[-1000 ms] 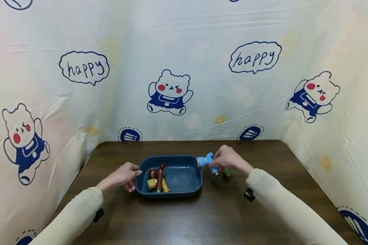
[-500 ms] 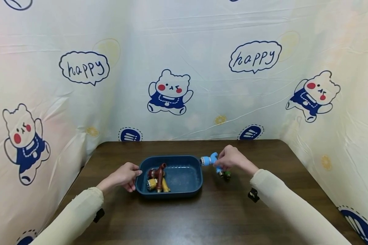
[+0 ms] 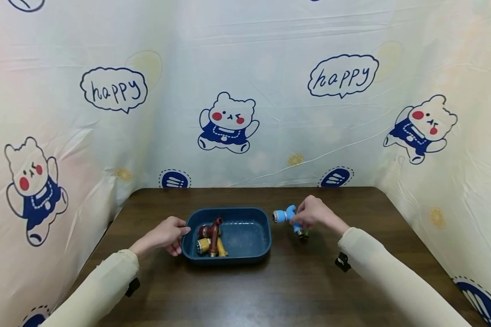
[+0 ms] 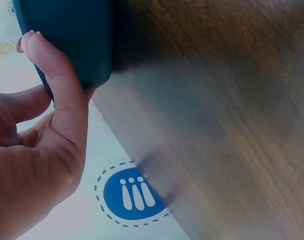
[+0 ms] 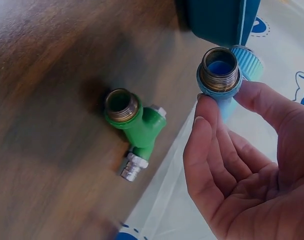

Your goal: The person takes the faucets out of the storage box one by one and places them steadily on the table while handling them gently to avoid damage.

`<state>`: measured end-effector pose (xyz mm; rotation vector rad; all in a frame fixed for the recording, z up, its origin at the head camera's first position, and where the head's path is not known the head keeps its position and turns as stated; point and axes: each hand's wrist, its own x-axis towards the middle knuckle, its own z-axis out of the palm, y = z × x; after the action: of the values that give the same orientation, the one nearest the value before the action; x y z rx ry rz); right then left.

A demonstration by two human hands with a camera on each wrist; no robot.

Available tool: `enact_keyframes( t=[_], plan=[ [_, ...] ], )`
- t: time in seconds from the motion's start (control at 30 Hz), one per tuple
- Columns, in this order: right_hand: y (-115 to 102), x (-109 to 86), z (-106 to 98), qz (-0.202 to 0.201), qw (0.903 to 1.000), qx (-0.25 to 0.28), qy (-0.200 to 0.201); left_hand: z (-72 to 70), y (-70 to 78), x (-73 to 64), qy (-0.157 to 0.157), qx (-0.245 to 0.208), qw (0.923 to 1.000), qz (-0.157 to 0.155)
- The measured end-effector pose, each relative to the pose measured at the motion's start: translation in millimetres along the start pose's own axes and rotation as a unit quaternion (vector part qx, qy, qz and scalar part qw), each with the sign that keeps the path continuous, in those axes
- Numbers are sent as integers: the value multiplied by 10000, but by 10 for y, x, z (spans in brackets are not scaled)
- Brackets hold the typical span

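Note:
My left hand (image 3: 166,236) grips the left end of a dark blue tray (image 3: 245,260), thumb over the rim and fingers outside. My right hand (image 3: 314,212) pinches a light-blue pipe fitting (image 3: 289,213) between thumb and fingers, just right of the tray. In the right wrist view this light-blue fitting (image 5: 219,75) turns its threaded metal end to the camera, its ribbed collar behind. A Y-shaped green pipe fitting (image 5: 144,130) with metal ends lies on the table, mostly hidden in the head view. Inside the tray's left half are a brown tap-shaped fitting (image 3: 213,236) and a yellow fitting (image 3: 203,246).
The brown wooden table (image 3: 245,299) carries the tray near its middle. A pale printed cloth (image 3: 270,136) hangs behind the table and along both sides. Each wrist wears a black strap.
My right hand has moved right, away from the tray's right end, carrying the light-blue pipe fitting with it. My left hand stays on the tray, which looks still.

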<state>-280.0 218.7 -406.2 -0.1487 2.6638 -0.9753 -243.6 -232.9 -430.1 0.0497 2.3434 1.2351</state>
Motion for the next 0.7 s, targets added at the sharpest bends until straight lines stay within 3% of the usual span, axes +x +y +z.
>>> enact_keyframes(
  t=[0.7],
  plan=[
    [258, -35, -112, 97, 9999, -50, 107, 5, -2, 12, -5, -13, 10000, -43]
  ],
)
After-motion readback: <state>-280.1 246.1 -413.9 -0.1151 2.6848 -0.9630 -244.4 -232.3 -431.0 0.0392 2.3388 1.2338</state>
